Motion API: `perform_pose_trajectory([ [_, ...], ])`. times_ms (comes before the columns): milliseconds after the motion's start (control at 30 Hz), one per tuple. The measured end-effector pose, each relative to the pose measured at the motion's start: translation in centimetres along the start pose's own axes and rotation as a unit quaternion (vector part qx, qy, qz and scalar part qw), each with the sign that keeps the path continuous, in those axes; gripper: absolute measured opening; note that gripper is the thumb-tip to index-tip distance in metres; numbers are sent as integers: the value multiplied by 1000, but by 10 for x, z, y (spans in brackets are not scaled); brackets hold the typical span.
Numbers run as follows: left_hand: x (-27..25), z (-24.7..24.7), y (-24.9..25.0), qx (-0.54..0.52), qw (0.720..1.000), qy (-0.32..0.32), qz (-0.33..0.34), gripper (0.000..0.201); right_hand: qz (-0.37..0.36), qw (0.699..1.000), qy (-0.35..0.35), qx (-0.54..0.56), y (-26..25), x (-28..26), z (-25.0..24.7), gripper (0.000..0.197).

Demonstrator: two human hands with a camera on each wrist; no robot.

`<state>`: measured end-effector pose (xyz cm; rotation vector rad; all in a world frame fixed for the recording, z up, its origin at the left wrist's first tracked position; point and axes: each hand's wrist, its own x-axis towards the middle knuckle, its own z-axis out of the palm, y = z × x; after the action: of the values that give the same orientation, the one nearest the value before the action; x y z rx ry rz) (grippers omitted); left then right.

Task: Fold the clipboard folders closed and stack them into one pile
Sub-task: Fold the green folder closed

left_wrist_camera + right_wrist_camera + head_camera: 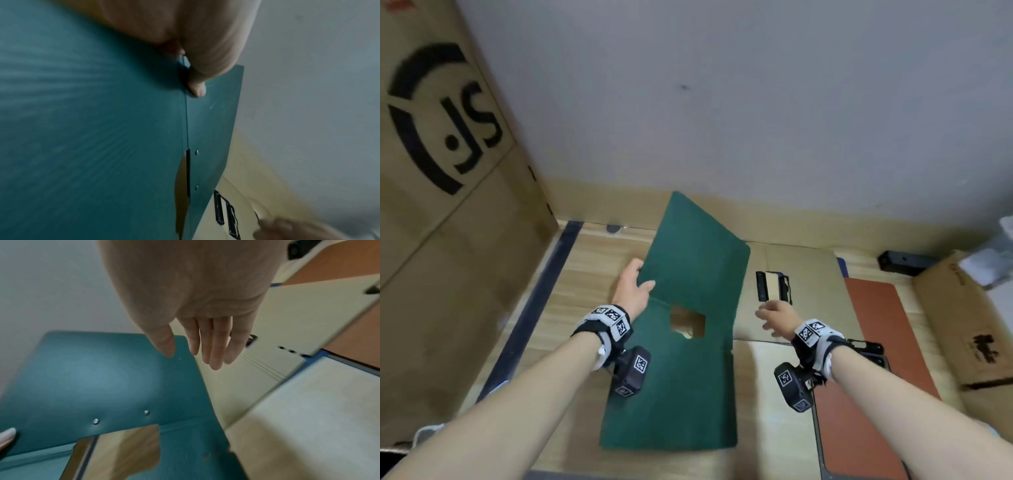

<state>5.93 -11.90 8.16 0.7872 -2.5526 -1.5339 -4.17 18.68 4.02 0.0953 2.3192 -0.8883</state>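
Note:
A dark green clipboard folder (688, 359) lies on the wooden table with its far half (698, 257) raised and tilted up. My left hand (635, 286) pinches that raised half at its left edge, thumb (197, 87) on the outer face. A square cutout (687, 325) shows at the fold. My right hand (774, 315) hovers just right of the green folder (92, 386), fingers (213, 344) straight and holding nothing. A beige folder (804, 274) lies open to the right, its black clip (774, 286) just beyond my right hand. A red-brown folder (873, 342) lies further right.
A tall cardboard box (448, 171) with a black logo stands at the left. Another cardboard box (969, 329) sits at the right edge. A grey wall (722, 85) runs behind the table. A small black block (902, 262) rests at the back right.

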Motion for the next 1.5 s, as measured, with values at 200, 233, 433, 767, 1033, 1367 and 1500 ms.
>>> perform_pose_trajectory([
  [200,1,-31,96,149,971,-5,189,17,-115,985,56,115,-83,-18,-72,29],
  [233,0,-32,112,175,960,-2,221,16,-123,980,69,140,-94,-24,-85,34],
  [433,-3,-26,168,284,887,26,365,9,-124,947,93,282,-125,-55,-153,60],
  [767,-32,66,92,273,893,-91,347,14,-24,933,28,357,-12,-44,-136,24],
  [1033,-94,149,-9,352,858,-210,309,33,142,960,-22,239,135,-12,-62,13],
  [1367,-118,197,-96,352,860,-267,256,44,138,979,36,145,224,23,9,22],
  [1500,-119,201,-109,339,866,-312,195,40,105,985,91,107,189,-8,8,24],
])
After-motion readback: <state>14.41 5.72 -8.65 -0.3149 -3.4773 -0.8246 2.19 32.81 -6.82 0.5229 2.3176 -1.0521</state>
